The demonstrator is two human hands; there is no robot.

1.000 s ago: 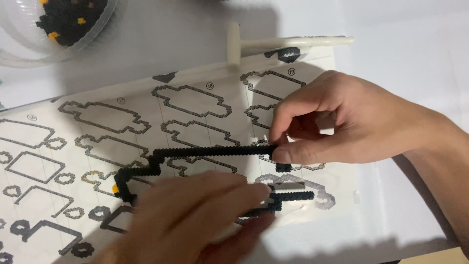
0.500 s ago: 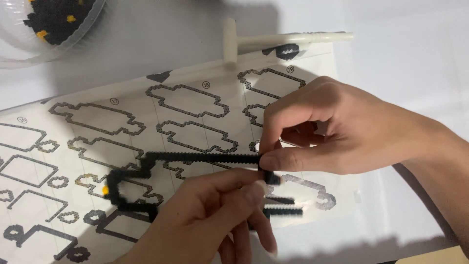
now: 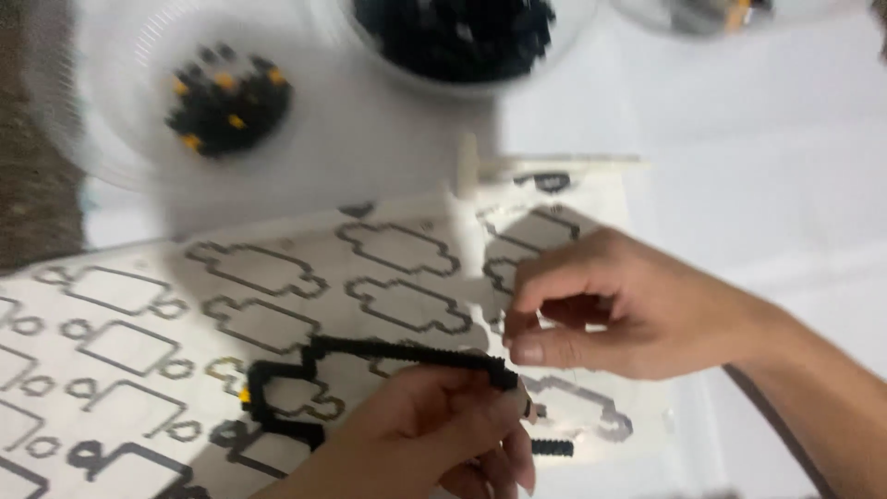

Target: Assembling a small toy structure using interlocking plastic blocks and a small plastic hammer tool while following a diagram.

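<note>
I'm looking at the black bead outline (image 3: 370, 370), lying on the pattern sheet (image 3: 139, 323) near the bottom middle. Above it sit two clear bowls of beads (image 3: 226, 106) (image 3: 462, 37), plus a white tool (image 3: 545, 166). My left hand (image 3: 434, 434) pinches the outline's right end. My right hand (image 3: 628, 305) hovers just beside it, thumb and fingertip nearly pressed together; I can't tell whether they hold a bead.

Dim, soft indoor light, heavy motion blur throughout, smeared bowls (image 3: 222, 102) at top, faint shadows.
</note>
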